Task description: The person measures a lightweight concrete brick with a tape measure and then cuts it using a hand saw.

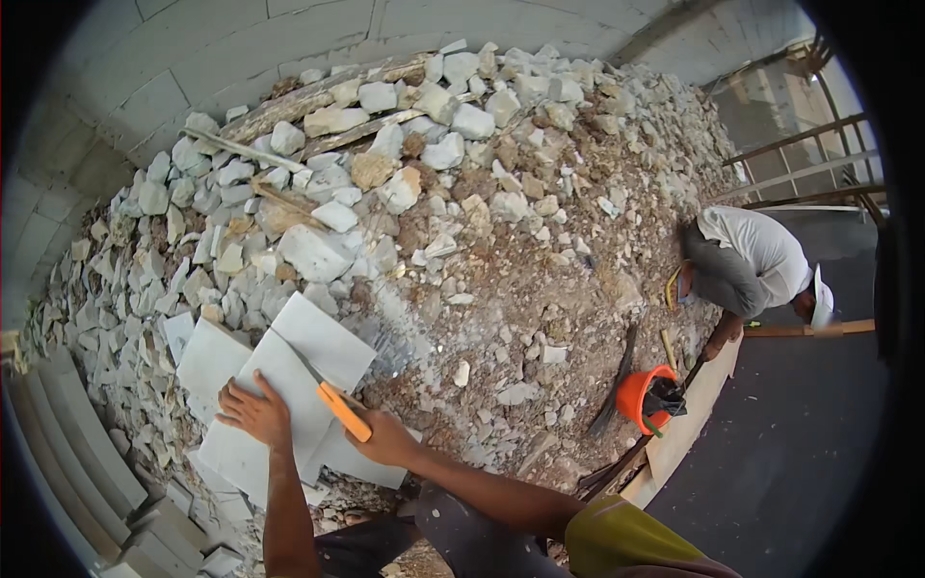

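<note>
My right hand [387,439] is closed around the orange handle of a hand saw [343,411]. Its thin blade runs up and left along a straight line between two pale sections of a lightweight concrete block [279,385]; whether they are fully separated I cannot tell. With fingers spread, my left hand [255,409] presses flat on the block, left of the blade. Another pale block [214,361] lies to the left, partly under this one. A further slab [361,460] shows beneath my right wrist.
A heap of broken block rubble [318,252] rises ahead against a grey block wall [289,39]. Stacked long blocks [82,433] stand at the left. On the right, a crouching co-worker [756,255] in a white hat reaches toward a board near an orange bucket [636,395].
</note>
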The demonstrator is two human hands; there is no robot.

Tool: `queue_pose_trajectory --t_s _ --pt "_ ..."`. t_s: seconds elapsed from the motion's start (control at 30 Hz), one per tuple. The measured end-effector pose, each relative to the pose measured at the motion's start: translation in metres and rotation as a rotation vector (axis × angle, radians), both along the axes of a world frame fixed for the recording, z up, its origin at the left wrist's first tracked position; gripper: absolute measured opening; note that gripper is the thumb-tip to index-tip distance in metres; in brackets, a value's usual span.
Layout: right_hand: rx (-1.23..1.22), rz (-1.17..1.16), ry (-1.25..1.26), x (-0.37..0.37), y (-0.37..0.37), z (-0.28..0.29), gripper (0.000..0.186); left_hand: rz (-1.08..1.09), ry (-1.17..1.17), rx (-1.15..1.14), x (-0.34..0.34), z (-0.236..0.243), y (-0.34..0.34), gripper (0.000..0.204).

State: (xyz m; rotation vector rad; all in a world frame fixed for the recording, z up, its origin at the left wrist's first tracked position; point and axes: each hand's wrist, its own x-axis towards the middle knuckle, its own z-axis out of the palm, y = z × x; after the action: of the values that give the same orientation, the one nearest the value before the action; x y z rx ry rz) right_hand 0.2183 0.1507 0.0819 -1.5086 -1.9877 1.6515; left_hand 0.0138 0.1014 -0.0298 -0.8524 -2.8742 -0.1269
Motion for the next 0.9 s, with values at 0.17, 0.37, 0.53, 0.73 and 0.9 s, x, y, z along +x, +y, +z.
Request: queue_pose_trajectory --t_s 0.17,0.37,0.53,0.73,0.9 --pt "-0.190 0.325 0.179 -0.021 0.023 -0.040 0.039 0.167 0.070 -0.211 -0.044 0.013 -0.021 0.056" --pt "-0.162 0.216 -0.134 -0.019 0.027 -0.053 0.045 -0.149 0.426 0.128 -0.029 0.001 -0.022 0.063" --pt "-0.129 0.118 -0.066 -0.011 0.052 -0.008 0.046 -0.196 0.449 0.252 -0.028 -0.026 -0.010 0.064" --pt "-0.076 0.104 -0.046 -0.012 0.043 0.002 0.046 -0.208 0.535 0.279 -0.031 -0.042 -0.005 0.065" --pt "0.105 0.069 -0.065 -0.002 0.027 -0.054 0.055 -0.238 0.581 0.312 0.000 -0.027 0.007 0.066"
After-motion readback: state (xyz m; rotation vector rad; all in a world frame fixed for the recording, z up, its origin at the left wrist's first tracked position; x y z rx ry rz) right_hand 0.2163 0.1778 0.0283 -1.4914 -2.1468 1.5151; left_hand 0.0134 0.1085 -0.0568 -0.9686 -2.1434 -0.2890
